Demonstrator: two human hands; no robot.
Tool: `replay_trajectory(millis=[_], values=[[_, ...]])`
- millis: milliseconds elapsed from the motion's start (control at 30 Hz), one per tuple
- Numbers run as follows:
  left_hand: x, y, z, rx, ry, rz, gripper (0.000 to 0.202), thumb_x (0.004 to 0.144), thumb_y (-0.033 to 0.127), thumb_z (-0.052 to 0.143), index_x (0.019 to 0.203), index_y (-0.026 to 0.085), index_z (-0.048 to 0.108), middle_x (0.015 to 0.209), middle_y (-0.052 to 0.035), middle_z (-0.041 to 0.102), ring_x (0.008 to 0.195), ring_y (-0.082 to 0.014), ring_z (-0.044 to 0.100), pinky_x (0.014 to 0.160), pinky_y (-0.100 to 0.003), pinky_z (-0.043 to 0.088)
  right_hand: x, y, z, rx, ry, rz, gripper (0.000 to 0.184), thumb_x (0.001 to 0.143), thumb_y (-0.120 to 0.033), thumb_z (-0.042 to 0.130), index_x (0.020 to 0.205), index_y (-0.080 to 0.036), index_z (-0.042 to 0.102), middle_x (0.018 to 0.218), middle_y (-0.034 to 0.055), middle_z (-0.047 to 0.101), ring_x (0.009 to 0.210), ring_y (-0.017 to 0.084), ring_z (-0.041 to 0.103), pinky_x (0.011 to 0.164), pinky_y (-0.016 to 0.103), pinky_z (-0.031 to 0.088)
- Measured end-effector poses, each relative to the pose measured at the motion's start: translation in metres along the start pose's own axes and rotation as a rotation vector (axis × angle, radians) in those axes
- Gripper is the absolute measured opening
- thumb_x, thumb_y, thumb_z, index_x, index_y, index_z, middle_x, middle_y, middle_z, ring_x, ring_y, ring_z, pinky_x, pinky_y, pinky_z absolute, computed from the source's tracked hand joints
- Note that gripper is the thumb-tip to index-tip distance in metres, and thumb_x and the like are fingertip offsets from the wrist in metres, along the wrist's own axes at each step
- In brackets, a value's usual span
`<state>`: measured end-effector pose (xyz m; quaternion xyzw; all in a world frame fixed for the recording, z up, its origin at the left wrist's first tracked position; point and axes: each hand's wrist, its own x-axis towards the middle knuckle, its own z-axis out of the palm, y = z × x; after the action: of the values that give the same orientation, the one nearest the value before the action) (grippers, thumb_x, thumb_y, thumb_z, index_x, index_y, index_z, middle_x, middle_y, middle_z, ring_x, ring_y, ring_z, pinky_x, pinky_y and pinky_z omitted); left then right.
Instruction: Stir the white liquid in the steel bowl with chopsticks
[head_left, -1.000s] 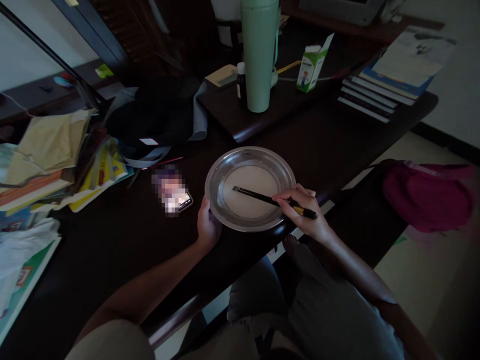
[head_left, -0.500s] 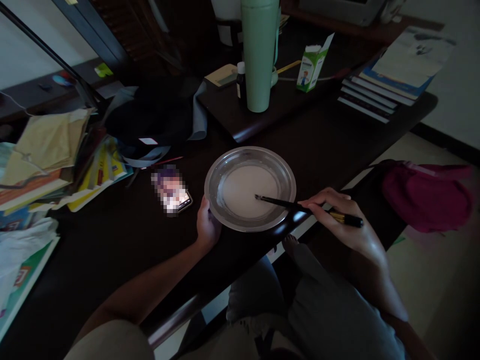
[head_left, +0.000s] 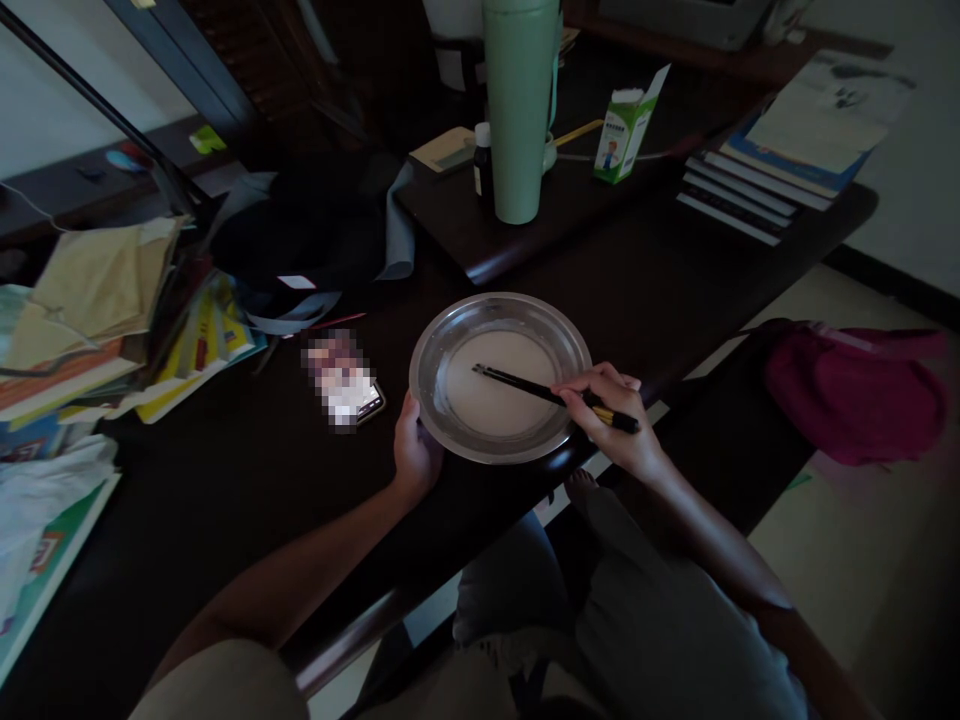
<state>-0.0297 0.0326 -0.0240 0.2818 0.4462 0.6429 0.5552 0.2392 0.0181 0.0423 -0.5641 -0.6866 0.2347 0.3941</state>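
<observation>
A round metal plate with a pale white liquid in its middle sits near the front edge of a dark wooden desk. My left hand grips the plate's near-left rim. My right hand is closed on a pair of black chopsticks, whose tips reach into the white liquid left of the plate's centre. A phone with a lit screen lies just left of the plate.
A tall green flask, a small dark bottle and a green-white carton stand on a raised shelf behind the plate. Stacked books lie at the right, piled papers and books at the left. A pink bag rests off the desk's right.
My right hand moved back left over the plate's rim, sliding the chopstick tips from the plate's right part towards its left. My left hand stayed on the rim.
</observation>
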Motion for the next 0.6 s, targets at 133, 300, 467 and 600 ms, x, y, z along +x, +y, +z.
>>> replay_trajectory(millis=[133, 300, 467, 600], values=[[-0.002, 0.002, -0.001, -0.009, -0.015, -0.005, 0.038, 0.093, 0.056, 0.072, 0.115, 0.027, 0.081, 0.121, -0.0063, 0.083, 0.128, -0.0323, 0.074, 0.114, -0.049, 0.057, -0.003, -0.001, -0.012, -0.062, 0.081, 0.002, 0.023, 0.105, -0.040, 0.063, 0.093, -0.031, 0.080, 0.101, 0.0027, 0.086, 0.096, 0.028, 0.074, 0.098, 0.054, 0.044], [-0.001, 0.003, -0.004, 0.005, -0.009, -0.005, 0.038, 0.094, 0.055, 0.069, 0.115, 0.026, 0.080, 0.124, -0.0081, 0.082, 0.132, -0.0338, 0.072, 0.116, -0.051, 0.056, -0.014, -0.008, -0.044, -0.102, 0.076, 0.030, 0.021, 0.105, -0.040, 0.066, 0.095, -0.033, 0.082, 0.099, 0.0022, 0.085, 0.091, 0.027, 0.076, 0.095, 0.053, 0.047], [0.003, 0.002, -0.005, 0.007, -0.014, 0.011, 0.036, 0.093, 0.055, 0.070, 0.113, 0.026, 0.081, 0.127, -0.0078, 0.082, 0.132, -0.0332, 0.072, 0.116, -0.050, 0.055, -0.017, -0.015, -0.063, 0.025, -0.058, 0.047, 0.024, 0.105, -0.047, 0.067, 0.095, -0.033, 0.084, 0.095, 0.0029, 0.084, 0.086, 0.025, 0.077, 0.084, 0.046, 0.052], [0.003, 0.001, -0.002, -0.012, -0.009, 0.003, 0.037, 0.091, 0.056, 0.072, 0.112, 0.026, 0.081, 0.123, -0.0061, 0.083, 0.127, -0.0317, 0.074, 0.114, -0.047, 0.057, -0.014, -0.019, -0.056, 0.063, -0.170, 0.023, 0.029, 0.106, -0.051, 0.066, 0.094, -0.032, 0.084, 0.092, 0.0024, 0.083, 0.084, 0.023, 0.075, 0.086, 0.047, 0.050]])
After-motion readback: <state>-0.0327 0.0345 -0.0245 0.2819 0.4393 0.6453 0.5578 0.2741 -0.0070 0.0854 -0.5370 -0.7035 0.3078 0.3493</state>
